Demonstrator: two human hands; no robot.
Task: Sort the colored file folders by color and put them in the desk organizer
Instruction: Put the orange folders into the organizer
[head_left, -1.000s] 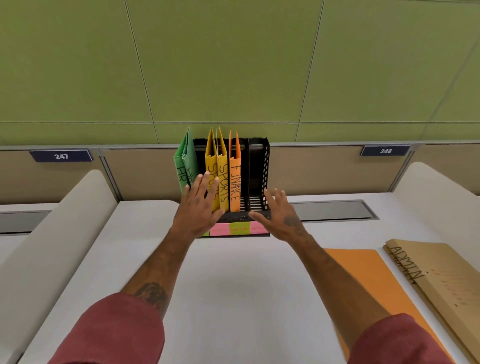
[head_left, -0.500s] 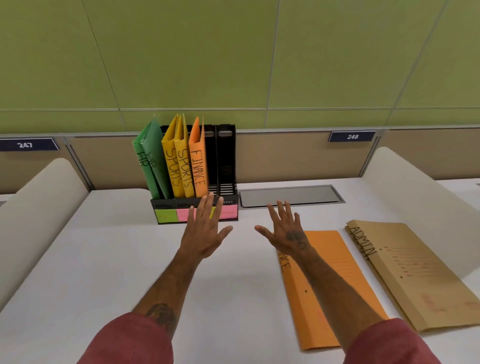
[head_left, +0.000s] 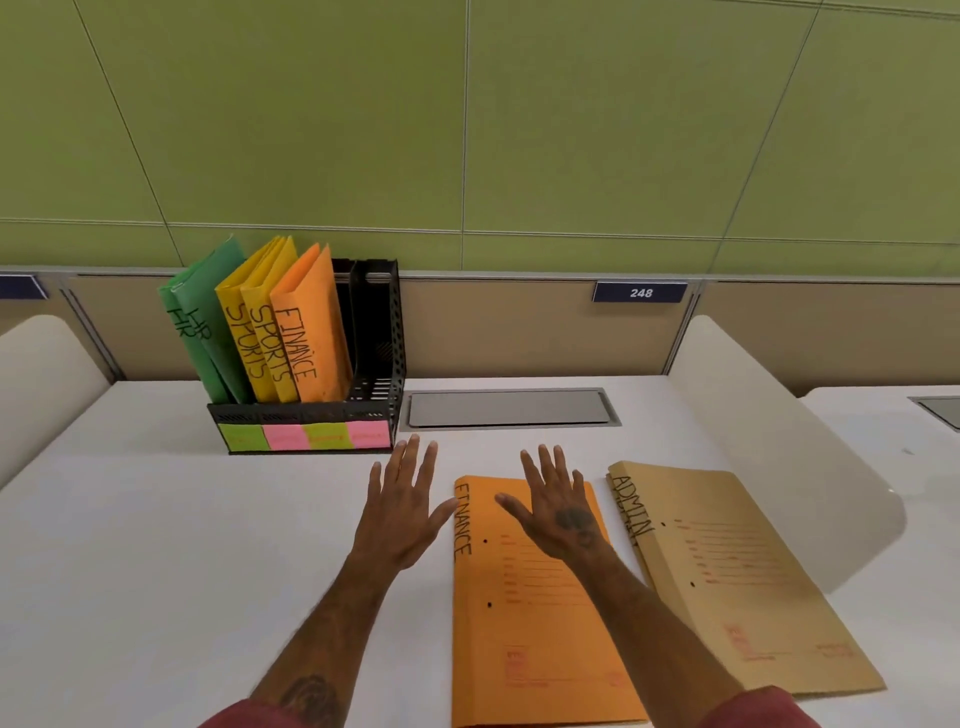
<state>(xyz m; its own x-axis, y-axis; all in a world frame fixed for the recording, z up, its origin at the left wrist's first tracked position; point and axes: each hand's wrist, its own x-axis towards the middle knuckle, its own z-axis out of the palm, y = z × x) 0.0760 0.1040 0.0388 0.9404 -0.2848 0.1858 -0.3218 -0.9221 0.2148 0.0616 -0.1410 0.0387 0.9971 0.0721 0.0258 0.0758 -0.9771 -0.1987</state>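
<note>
The black mesh desk organizer (head_left: 387, 332) stands at the back left of the white desk. It holds two green HR folders (head_left: 208, 317), two yellow SPORTS folders (head_left: 257, 332) and one orange FINANCE folder (head_left: 311, 332); its rightmost slot is empty. A second orange FINANCE folder (head_left: 524, 613) lies flat on the desk. Brown ADMIN folders (head_left: 737, 571) lie stacked to its right. My right hand (head_left: 558, 506) hovers open over the top of the flat orange folder. My left hand (head_left: 402, 506) is open just left of that folder, holding nothing.
Coloured sticky labels (head_left: 304, 435) line the organizer's front. A grey cable hatch (head_left: 511, 408) sits in the desk behind the hands. White curved dividers (head_left: 769, 441) bound the desk on both sides. A green wall panel rises behind, with a sign reading 248 (head_left: 640, 292).
Both hands have drawn back from the organizer and moved right, to the flat orange folder. The view has swung right, so the organizer now sits at the left.
</note>
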